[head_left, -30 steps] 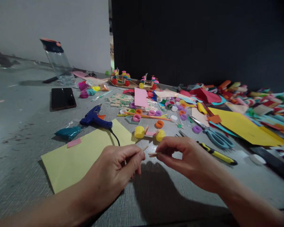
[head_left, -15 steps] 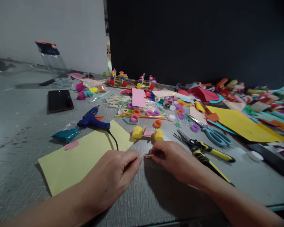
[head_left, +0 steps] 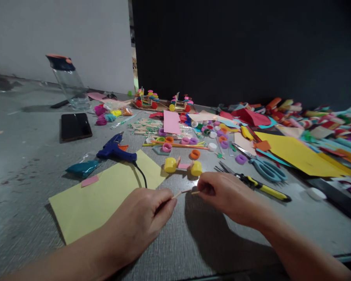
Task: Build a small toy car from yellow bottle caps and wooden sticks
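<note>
My left hand (head_left: 153, 212) is closed in a pinch on a thin wooden stick (head_left: 178, 194), whose tip points right. Across from it, my right hand (head_left: 219, 191) pinches short wooden stick pieces (head_left: 195, 192); most of their length is hidden by the fingers. The two sets of sticks come close at their ends, and I cannot tell whether they touch. Just behind the hands lies a small piece with yellow bottle-cap wheels (head_left: 170, 165) at both ends and a pink strip (head_left: 184, 166) between. Cutting pliers (head_left: 263, 189) lie partly behind my right hand.
A blue glue gun (head_left: 114, 148) rests by a pale yellow sheet (head_left: 99, 199). Scissors (head_left: 266, 168) lie at right. Behind are bottle caps (head_left: 195, 154), wrapped sticks (head_left: 148, 127) and two small wheeled models (head_left: 146, 99). A phone (head_left: 76, 127) and water bottle (head_left: 68, 84) stand left.
My right hand has moved right, covering more of the pliers, and more of the sticks shows between my hands. My left hand has stayed nearly in place.
</note>
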`<state>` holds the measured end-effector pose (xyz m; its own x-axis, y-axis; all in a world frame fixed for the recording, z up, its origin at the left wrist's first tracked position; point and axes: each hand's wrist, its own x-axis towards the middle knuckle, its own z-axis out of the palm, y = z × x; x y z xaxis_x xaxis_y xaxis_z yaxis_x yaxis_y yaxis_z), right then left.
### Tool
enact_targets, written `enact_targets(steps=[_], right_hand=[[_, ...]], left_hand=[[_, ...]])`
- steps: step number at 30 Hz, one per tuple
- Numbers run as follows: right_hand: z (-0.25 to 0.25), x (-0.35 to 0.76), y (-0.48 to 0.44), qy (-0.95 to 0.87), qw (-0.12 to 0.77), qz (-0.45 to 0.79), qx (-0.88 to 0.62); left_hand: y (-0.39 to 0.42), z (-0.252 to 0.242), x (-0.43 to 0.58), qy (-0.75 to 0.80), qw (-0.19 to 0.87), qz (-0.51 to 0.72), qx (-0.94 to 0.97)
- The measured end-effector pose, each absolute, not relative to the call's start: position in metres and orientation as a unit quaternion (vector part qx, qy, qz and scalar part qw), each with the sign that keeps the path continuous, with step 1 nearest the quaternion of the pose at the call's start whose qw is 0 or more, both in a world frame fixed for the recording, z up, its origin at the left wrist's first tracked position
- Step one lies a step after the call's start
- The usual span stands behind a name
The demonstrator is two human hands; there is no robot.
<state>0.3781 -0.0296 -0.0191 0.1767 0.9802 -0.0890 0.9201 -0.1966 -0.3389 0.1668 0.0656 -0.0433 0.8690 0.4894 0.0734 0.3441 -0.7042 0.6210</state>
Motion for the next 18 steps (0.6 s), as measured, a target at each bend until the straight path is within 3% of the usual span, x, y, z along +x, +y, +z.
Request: enact_targets(steps=[4,8,18], right_hand=[[-0.008,0.381,-0.038,-0.643,0.142,0.181,-0.731],[-0.004,0.371,-0.043,-0.695,0.206,0.225,-0.651],[-0.007,0.355,-0.038,-0.682,0.242,0.213,-0.656]], left_hand=[[0.065,-0.041,0.167,0.234,0.336,0.128,0.903],[0.062,-0.04,0.167,0.229,0.432,0.103,0.866],[0.061,-0.037,0.168,0.231,0.601,0.04,0.764]])
